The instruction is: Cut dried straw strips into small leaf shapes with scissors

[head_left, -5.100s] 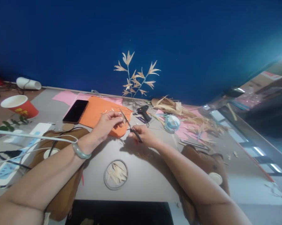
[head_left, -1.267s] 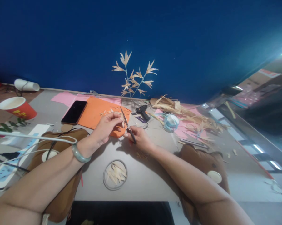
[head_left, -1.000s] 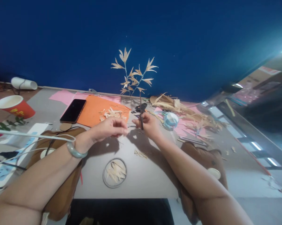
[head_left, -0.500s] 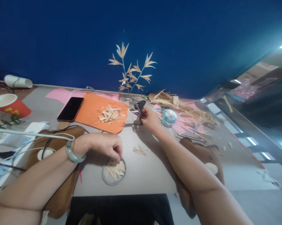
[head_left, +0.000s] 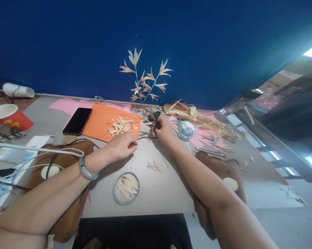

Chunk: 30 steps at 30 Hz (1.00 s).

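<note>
One black tool gripped in right hand | left hand curled, grasp unclear, beside pale slivers

One left hand, one right hand, one phone, one red cup, one orange sheet, one round dish.

The left hand hovers over the grey desk, its curled fingertips at the near edge of an orange sheet; whether it pinches anything cannot be told. Cut straw leaves lie piled on the sheet, beside a black phone. The right hand is closed on a dark tool, just beside a black glue gun. A round dish of straw pieces sits nearer the person.
</note>
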Each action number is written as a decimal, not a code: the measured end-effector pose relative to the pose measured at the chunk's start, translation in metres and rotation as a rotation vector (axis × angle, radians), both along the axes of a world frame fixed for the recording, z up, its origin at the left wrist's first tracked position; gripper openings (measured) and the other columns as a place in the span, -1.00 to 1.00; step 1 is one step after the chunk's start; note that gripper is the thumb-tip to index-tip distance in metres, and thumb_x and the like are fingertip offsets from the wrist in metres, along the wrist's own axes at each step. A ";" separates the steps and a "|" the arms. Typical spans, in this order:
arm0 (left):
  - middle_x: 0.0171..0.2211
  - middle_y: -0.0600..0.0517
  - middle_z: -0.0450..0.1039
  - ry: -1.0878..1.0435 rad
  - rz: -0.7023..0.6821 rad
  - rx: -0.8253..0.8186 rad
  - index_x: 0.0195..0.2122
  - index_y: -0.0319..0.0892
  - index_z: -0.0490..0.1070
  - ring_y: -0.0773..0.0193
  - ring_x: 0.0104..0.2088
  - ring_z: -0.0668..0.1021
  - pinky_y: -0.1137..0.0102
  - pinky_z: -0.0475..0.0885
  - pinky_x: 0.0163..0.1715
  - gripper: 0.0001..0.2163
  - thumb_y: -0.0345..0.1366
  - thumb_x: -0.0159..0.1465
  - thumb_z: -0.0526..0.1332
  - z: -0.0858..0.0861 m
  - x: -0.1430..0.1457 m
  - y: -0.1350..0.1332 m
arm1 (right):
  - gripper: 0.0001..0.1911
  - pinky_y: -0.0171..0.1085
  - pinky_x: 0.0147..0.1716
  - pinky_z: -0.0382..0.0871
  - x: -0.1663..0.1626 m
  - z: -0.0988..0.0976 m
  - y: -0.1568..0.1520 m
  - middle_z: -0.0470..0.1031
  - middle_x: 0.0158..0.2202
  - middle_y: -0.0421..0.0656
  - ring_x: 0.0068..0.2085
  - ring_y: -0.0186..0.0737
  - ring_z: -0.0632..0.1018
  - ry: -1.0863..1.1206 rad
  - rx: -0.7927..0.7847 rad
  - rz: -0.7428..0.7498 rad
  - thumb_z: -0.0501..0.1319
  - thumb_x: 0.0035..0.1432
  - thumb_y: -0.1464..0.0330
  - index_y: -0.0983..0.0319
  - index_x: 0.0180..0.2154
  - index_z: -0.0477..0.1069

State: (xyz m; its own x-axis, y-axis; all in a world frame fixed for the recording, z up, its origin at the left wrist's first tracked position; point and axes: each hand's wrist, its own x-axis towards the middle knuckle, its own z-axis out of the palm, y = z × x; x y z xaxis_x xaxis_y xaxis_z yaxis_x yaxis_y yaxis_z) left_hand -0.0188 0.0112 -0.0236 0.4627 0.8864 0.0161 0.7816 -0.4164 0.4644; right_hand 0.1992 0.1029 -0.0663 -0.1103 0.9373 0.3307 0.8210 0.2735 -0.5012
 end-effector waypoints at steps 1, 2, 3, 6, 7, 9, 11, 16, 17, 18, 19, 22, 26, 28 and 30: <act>-0.31 -0.02 0.55 -0.004 -0.004 0.003 -0.32 -0.13 0.55 0.13 -0.24 0.53 0.30 0.36 -0.23 -0.80 -0.25 0.15 0.14 -0.001 0.001 0.000 | -0.80 -0.18 -0.23 0.18 -0.001 0.000 0.000 0.48 -0.31 -0.06 -0.23 -0.06 0.40 -0.011 0.005 -0.027 0.20 -0.07 0.42 0.23 -0.30 0.36; -0.32 -0.02 0.55 -0.011 -0.007 0.004 -0.32 -0.13 0.55 0.13 -0.24 0.53 0.31 0.36 -0.23 -0.80 -0.26 0.15 0.14 -0.001 0.001 -0.001 | -0.81 -0.18 -0.22 0.18 -0.003 0.000 0.000 0.47 -0.32 -0.06 -0.22 -0.05 0.40 -0.026 0.008 -0.055 0.21 -0.08 0.41 0.23 -0.31 0.37; -0.32 -0.02 0.55 -0.021 -0.008 0.001 -0.33 -0.13 0.55 0.14 -0.24 0.53 0.31 0.36 -0.23 -0.80 -0.26 0.14 0.14 -0.001 0.002 -0.001 | -0.80 -0.17 -0.22 0.17 -0.004 0.001 0.000 0.46 -0.31 -0.06 -0.21 -0.04 0.39 -0.045 0.008 -0.076 0.21 -0.08 0.41 0.23 -0.31 0.38; -0.34 0.00 0.56 -0.059 0.022 -0.009 -0.36 -0.13 0.55 0.17 -0.28 0.54 0.34 0.36 -0.27 -0.82 -0.27 0.12 0.15 -0.001 0.002 -0.001 | -0.79 -0.16 -0.20 0.16 -0.011 0.004 -0.001 0.46 -0.30 -0.05 -0.18 -0.02 0.40 -0.111 0.004 -0.080 0.20 -0.04 0.42 0.23 -0.26 0.39; -0.34 0.00 0.56 -0.072 0.035 -0.011 -0.37 -0.13 0.55 0.17 -0.30 0.54 0.35 0.36 -0.29 -0.82 -0.27 0.12 0.15 -0.001 0.002 -0.001 | -0.78 -0.15 -0.18 0.15 -0.014 0.006 0.000 0.47 -0.29 -0.04 -0.17 -0.01 0.40 -0.138 0.008 -0.073 0.19 -0.02 0.43 0.23 -0.25 0.39; -0.38 0.01 0.56 -0.095 0.051 -0.017 -0.39 -0.12 0.55 0.18 -0.32 0.54 0.35 0.35 -0.32 -0.82 -0.27 0.11 0.14 -0.001 0.002 -0.001 | -0.77 -0.14 -0.15 0.14 -0.019 0.011 0.004 0.47 -0.27 -0.02 -0.15 0.00 0.39 -0.210 0.016 -0.060 0.19 0.01 0.42 0.23 -0.21 0.39; -0.39 0.01 0.56 -0.115 0.052 -0.024 -0.39 -0.13 0.55 0.18 -0.34 0.54 0.36 0.33 -0.34 -0.81 -0.27 0.11 0.14 -0.001 0.001 0.000 | -0.76 -0.13 -0.14 0.14 -0.024 0.015 0.011 0.47 -0.24 0.02 -0.13 0.02 0.39 -0.301 0.000 -0.053 0.19 0.03 0.41 0.24 -0.19 0.40; -0.40 0.00 0.56 -0.170 0.047 -0.022 -0.40 -0.14 0.55 0.22 -0.38 0.52 0.38 0.31 -0.36 -0.82 -0.29 0.10 0.14 -0.001 -0.002 0.003 | -0.84 -0.12 -0.16 0.13 -0.031 0.023 0.030 0.52 -0.34 -0.01 -0.18 0.01 0.43 -0.397 -0.054 -0.002 0.23 -0.02 0.42 0.26 -0.30 0.43; -0.41 0.00 0.55 -0.182 0.047 -0.018 -0.41 -0.15 0.54 0.22 -0.38 0.51 0.39 0.31 -0.37 -0.82 -0.30 0.10 0.14 -0.001 -0.002 0.003 | -0.86 -0.13 -0.16 0.13 -0.031 0.025 0.033 0.52 -0.36 -0.01 -0.20 0.00 0.43 -0.401 -0.058 0.005 0.23 -0.03 0.43 0.26 -0.32 0.43; -0.41 0.00 0.55 -0.194 0.048 -0.015 -0.42 -0.15 0.54 0.23 -0.39 0.51 0.39 0.31 -0.37 -0.83 -0.30 0.10 0.14 -0.001 -0.003 0.003 | -0.88 -0.13 -0.16 0.13 -0.031 0.026 0.034 0.53 -0.36 -0.02 -0.21 -0.01 0.44 -0.401 -0.060 0.012 0.23 -0.04 0.45 0.26 -0.35 0.43; -0.42 0.00 0.55 -0.211 0.050 -0.013 -0.42 -0.16 0.54 0.23 -0.39 0.51 0.39 0.31 -0.37 -0.83 -0.30 0.10 0.15 -0.001 -0.003 0.004 | -0.88 -0.14 -0.16 0.13 -0.031 0.027 0.035 0.53 -0.37 -0.02 -0.21 -0.02 0.45 -0.397 -0.060 0.017 0.23 -0.06 0.46 0.26 -0.37 0.42; -0.42 0.01 0.55 -0.308 0.075 -0.031 -0.42 -0.17 0.53 0.27 -0.43 0.50 0.40 0.31 -0.39 -0.84 -0.31 0.10 0.16 -0.003 -0.003 0.005 | -0.89 -0.17 -0.19 0.17 -0.031 0.035 0.029 0.52 -0.37 -0.06 -0.22 -0.07 0.45 -0.365 -0.050 0.013 0.22 -0.06 0.46 0.26 -0.38 0.40; -0.41 0.00 0.53 -0.636 0.187 -0.199 -0.31 -0.22 0.51 0.34 -0.52 0.48 0.43 0.34 -0.47 -0.82 -0.28 0.10 0.21 -0.010 0.001 0.008 | -0.78 -0.28 -0.39 0.22 -0.031 0.049 -0.005 0.45 -0.45 -0.19 -0.41 -0.25 0.42 0.161 -0.240 0.121 0.26 -0.06 0.27 0.25 -0.40 0.30; -0.46 0.01 0.50 -0.812 0.221 -0.305 -0.27 -0.24 0.48 0.39 -0.59 0.44 0.45 0.32 -0.54 -0.77 -0.24 0.08 0.27 -0.012 0.004 0.009 | -0.65 -0.31 -0.45 0.21 -0.033 0.055 -0.030 0.39 -0.51 -0.26 -0.48 -0.32 0.37 0.492 -0.386 0.230 0.33 -0.15 0.16 0.23 -0.43 0.27; -0.54 0.07 0.44 -0.924 0.206 -0.360 -0.31 -0.25 0.46 0.43 -0.64 0.38 0.48 0.27 -0.60 -0.76 -0.20 0.06 0.31 -0.012 0.007 0.009 | -0.59 -0.32 -0.45 0.21 -0.034 0.058 -0.054 0.35 -0.54 -0.29 -0.49 -0.34 0.35 0.653 -0.425 0.265 0.37 -0.21 0.12 0.22 -0.46 0.26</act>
State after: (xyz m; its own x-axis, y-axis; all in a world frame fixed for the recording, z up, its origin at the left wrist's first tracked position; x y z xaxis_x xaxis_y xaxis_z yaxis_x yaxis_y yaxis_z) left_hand -0.0120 0.0203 -0.0361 0.2417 0.9703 0.0070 0.0931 -0.0304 0.9952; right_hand 0.1651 0.0486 -0.0080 -0.2540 0.9668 0.0282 0.2628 0.0971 -0.9600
